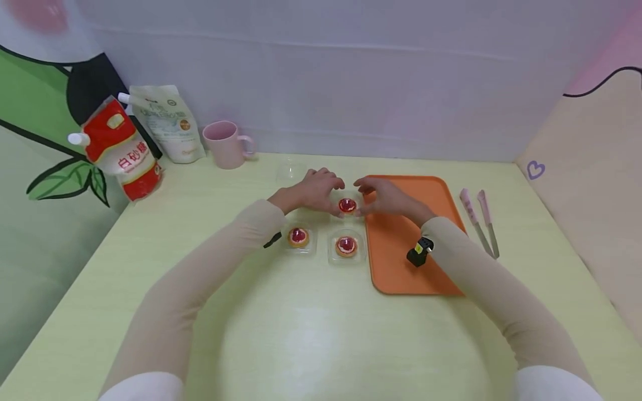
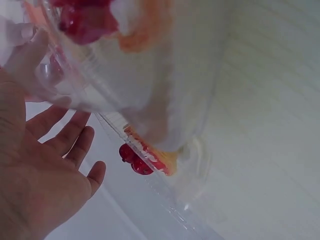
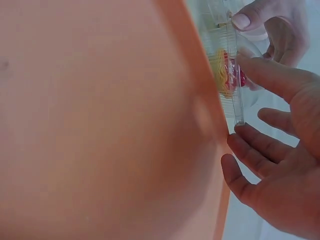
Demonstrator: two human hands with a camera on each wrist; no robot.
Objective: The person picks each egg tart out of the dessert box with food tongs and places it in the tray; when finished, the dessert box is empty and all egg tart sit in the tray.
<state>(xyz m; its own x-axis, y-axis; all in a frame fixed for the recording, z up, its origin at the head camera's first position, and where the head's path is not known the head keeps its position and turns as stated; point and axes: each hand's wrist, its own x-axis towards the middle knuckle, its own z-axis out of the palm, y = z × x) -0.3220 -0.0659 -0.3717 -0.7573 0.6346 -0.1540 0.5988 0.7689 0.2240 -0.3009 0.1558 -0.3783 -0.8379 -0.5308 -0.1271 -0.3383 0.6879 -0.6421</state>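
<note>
A small berry-topped tart (image 1: 347, 205) sits in a clear plastic box (image 3: 237, 102) beside the tray's left edge. My left hand (image 1: 317, 191) is at the box's left side, its thumb on the clear rim. From the right, my right hand (image 1: 383, 196) reaches over the tray corner, thumb at the rim and the other fingers loosely spread. Two more tarts in clear boxes lie nearer: the left tart (image 1: 298, 237) and the right tart (image 1: 346, 245). The left wrist view shows the left hand (image 2: 50, 170) with relaxed fingers, partly behind clear plastic.
An orange tray (image 1: 401, 267) lies on the right, with two pink-handled knives (image 1: 476, 217) beyond it. A clear plastic piece (image 1: 291, 170) is at the back. Left of it stand a pink mug (image 1: 225, 146), a white pouch (image 1: 170, 125) and a red-and-white sugar bag (image 1: 122, 150).
</note>
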